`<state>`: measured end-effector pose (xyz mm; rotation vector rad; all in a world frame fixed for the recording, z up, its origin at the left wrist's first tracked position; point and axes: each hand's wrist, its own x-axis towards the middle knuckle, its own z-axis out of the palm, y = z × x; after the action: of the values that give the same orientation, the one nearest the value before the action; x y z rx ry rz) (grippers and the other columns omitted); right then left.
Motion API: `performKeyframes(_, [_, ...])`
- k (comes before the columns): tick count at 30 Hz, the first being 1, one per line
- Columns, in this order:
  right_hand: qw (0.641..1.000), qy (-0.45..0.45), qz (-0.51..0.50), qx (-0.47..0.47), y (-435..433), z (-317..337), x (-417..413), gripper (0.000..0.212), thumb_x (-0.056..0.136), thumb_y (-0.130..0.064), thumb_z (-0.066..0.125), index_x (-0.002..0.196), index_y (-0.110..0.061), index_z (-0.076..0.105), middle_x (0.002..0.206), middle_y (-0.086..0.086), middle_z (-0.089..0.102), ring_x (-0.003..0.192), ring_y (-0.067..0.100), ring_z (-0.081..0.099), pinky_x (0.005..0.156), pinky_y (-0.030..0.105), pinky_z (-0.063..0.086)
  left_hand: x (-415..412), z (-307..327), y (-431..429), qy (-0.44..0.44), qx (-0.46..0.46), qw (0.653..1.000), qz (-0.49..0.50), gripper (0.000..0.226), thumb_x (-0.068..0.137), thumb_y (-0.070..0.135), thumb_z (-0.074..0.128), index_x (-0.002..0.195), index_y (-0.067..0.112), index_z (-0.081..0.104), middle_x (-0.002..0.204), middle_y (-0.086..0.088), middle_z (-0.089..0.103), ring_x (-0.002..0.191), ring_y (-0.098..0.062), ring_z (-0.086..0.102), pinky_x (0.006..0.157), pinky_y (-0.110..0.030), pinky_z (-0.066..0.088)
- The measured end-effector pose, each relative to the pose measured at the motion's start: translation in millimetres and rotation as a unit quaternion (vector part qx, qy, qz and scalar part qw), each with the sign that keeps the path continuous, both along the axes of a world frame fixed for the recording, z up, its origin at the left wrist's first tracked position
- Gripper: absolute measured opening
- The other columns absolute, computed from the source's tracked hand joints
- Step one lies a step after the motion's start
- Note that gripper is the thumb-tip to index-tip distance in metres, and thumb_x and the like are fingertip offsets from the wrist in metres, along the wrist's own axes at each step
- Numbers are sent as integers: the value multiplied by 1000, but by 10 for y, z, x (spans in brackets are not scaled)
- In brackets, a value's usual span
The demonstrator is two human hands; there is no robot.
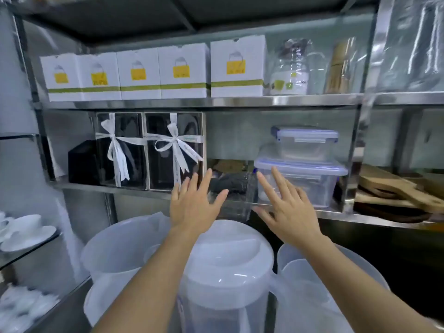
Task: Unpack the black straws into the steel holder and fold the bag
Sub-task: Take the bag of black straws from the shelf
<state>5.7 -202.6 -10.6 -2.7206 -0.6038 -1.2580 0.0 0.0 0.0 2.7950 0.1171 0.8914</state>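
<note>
A clear plastic bag of black straws (234, 188) lies on the middle steel shelf (336, 213), its end hanging over the shelf's front edge. My left hand (194, 204) is raised just left of the bag with fingers spread, holding nothing. My right hand (284, 207) is raised just right of the bag, fingers also spread, in front of a clear box. Neither hand plainly touches the bag. No steel holder is in view.
Clear lidded plastic boxes (305, 174) stand right of the bag, ribboned black gift boxes (173, 150) to its left. White cartons (236, 68) line the upper shelf. Large white plastic jugs (225, 267) stand below my arms. Wooden boards (394, 191) lie at right, white cups (26, 230) at left.
</note>
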Motion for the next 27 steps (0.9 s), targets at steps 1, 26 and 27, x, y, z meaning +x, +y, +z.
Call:
performKeyframes(1, [1000, 4, -5, -20, 8, -19, 72, 64, 89, -50, 40, 146, -26, 21, 150, 16, 34, 125, 32, 51, 93, 43, 47, 36, 0, 12, 27, -13, 1000, 2, 69, 85, 69, 17, 146, 36, 14, 150, -5, 35, 140, -24, 28, 115, -41, 15])
performKeyframes(26, [909, 156, 168, 348, 124, 222, 67, 19, 91, -6, 53, 102, -9, 68, 96, 11, 69, 85, 27, 66, 76, 44, 57, 280, -79, 139, 82, -348, 920, -159, 68, 77, -8, 64, 134, 24, 45, 131, -12, 42, 115, -33, 50, 100, -45, 45])
performKeyframes(27, [897, 155, 181, 373, 119, 286, 17, 18, 91, -6, 53, 96, -13, 68, 92, 11, 69, 82, 29, 67, 73, 47, 57, 271, -73, 124, 78, -340, 924, -156, 70, 75, -3, 71, 133, 26, 46, 130, -10, 40, 116, -31, 48, 102, -43, 43])
